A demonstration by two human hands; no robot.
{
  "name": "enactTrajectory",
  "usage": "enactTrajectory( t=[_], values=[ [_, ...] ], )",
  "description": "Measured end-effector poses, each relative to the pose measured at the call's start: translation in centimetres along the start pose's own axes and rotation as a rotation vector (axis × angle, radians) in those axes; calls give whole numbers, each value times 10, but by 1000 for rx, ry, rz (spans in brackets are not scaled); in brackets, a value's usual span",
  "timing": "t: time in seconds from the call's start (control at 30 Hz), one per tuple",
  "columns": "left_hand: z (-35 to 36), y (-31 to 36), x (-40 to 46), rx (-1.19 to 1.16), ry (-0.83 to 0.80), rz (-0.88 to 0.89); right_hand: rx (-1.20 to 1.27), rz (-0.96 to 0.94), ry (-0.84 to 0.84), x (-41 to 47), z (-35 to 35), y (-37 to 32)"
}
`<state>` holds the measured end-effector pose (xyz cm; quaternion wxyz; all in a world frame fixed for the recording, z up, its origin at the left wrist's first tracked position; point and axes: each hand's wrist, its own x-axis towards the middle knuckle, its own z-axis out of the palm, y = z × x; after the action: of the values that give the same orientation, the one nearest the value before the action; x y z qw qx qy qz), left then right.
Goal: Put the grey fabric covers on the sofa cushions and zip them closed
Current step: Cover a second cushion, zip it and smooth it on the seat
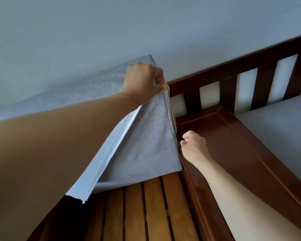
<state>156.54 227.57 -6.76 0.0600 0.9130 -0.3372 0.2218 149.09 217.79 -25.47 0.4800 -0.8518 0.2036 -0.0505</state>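
Observation:
A cushion in a grey fabric cover [151, 140] stands tilted on its edge on the wooden sofa frame, leaning toward the wall. My left hand [144, 82] pinches the cover at its top corner, where the zip seam [170, 110] begins. The seam runs down the cushion's right edge. My right hand [193, 146] hovers just right of the seam's lower end, fingers curled, with nothing visible in them. A loose flap of the cover [94, 173] hangs down below my left forearm and shows its pale inner side.
Light wooden seat slats [146, 211] lie bare below the cushion. A dark wooden divider [233, 153] and a slatted backrest [233, 79] run to the right. Another grey-covered cushion [276, 127] lies flat at the right. A pale wall fills the top.

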Motion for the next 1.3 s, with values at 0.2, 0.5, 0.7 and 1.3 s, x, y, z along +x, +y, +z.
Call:
enactTrajectory(
  t=[0.2, 0.5, 0.7, 1.3],
  values=[
    [4, -4, -3, -79, 73, -26, 57, -5, 52, 11, 20, 8],
    [13, -9, -5, -87, 130, -9, 159, 104, -18, 34, 45, 12],
    [14, -9, -4, -108, 132, -9, 267, 151, -41, 35, 53, 7],
    [15, -9, -4, -147, 129, -19, 730, 280, -86, 30, 32, -16]
  ],
)
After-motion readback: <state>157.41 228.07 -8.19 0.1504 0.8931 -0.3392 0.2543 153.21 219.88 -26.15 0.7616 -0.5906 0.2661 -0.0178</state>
